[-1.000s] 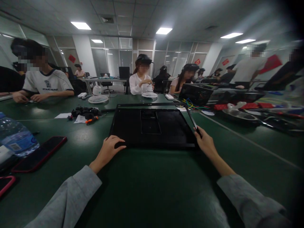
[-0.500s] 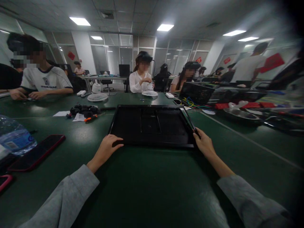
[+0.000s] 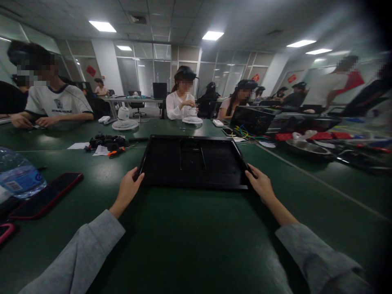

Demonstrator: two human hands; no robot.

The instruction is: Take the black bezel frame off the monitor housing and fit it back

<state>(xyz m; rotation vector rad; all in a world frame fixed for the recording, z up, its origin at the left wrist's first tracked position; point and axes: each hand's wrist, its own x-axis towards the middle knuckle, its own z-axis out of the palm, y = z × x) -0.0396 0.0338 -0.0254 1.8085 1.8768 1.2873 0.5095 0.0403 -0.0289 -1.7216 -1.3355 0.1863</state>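
In front of me on the green table [image 3: 190,241] lies a black monitor casing [image 3: 162,163], a wide shallow shell with a raised rim and a recessed rectangle in its middle. My left hand [image 3: 128,190] is closed around the rim at the near left, thumb on top and fingers outside. At the near right, my right hand [image 3: 261,185] pinches the opposite rim in the same way. Fingers under the outer edges are partly hidden.
To the left are a water bottle [image 3: 20,175] and a red-edged phone [image 3: 45,195]. Black cables [image 3: 107,142] and an orange-handled tool [image 3: 116,152] lie beyond. Co-workers sit across the table near white fans [image 3: 125,124]. A metal pan [image 3: 309,150] stands far right.
My left hand has shifted from the near left corner to grip the left side. On the right, the rim strip that stood raised under my right hand now lies down along the casing.
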